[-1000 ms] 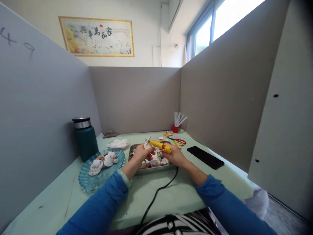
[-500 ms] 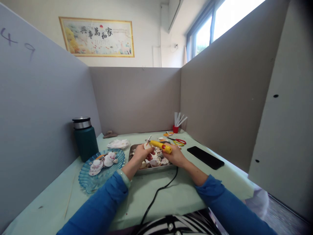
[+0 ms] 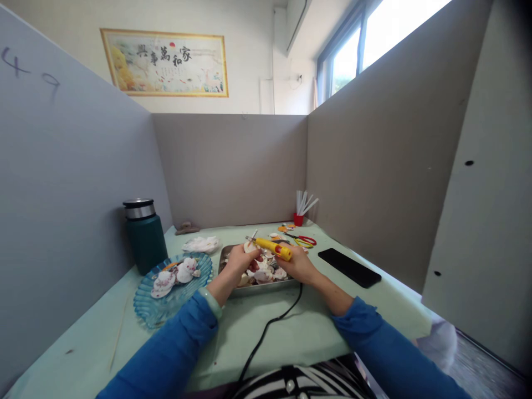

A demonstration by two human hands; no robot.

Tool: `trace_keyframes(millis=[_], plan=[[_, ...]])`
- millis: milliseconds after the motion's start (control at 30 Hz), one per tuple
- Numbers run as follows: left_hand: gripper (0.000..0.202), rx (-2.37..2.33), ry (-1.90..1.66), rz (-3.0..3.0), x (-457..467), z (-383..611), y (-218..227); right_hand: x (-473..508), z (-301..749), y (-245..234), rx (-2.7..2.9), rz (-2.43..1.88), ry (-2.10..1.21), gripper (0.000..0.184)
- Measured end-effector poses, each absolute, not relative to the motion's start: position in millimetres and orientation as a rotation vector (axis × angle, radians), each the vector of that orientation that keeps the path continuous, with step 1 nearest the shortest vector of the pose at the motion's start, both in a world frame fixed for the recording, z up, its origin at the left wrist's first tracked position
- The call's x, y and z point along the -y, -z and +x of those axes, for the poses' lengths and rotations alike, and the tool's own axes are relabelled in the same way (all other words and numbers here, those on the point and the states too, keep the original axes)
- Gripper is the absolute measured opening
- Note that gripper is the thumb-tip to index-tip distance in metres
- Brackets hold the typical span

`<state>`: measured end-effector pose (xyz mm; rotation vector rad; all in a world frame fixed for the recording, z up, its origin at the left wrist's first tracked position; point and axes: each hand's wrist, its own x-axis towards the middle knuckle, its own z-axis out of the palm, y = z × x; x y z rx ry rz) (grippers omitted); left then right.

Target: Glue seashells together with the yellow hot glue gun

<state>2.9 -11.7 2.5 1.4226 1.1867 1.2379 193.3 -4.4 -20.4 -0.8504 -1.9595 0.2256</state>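
Note:
My left hand (image 3: pixel 241 261) is closed on a white shell (image 3: pixel 250 248), held up over the tray. A thin white stick (image 3: pixel 255 234) rises beside that shell; whether it is attached, I cannot tell. In my right hand (image 3: pixel 297 262) is a yellow glue gun (image 3: pixel 272 248), its narrow tip pointing left and close to the shell. The gun's black cord (image 3: pixel 270 323) runs down toward my lap. Beneath both hands lies a metal tray (image 3: pixel 258 288) filled with loose shells (image 3: pixel 266 275), partly covered by my fingers.
On the left are a blue glass plate (image 3: pixel 145 310) bearing shell pieces and a green bottle (image 3: pixel 145 238). A plastic-wrapped white bundle (image 3: pixel 201 244) sits behind. To the right are scissors (image 3: pixel 305 240), a black phone (image 3: pixel 349 267) and a red cup (image 3: pixel 298 220) of white sticks. Partitions enclose the table.

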Motion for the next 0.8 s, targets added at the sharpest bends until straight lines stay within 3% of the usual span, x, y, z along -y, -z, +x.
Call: trace_keyframes(millis=[800], plan=[[0.019,-1.165,-1.282,1.4,11.9,2.0,-2.1,0.9,194.0,23.2,1.955,-0.861,-0.25,0.008]])
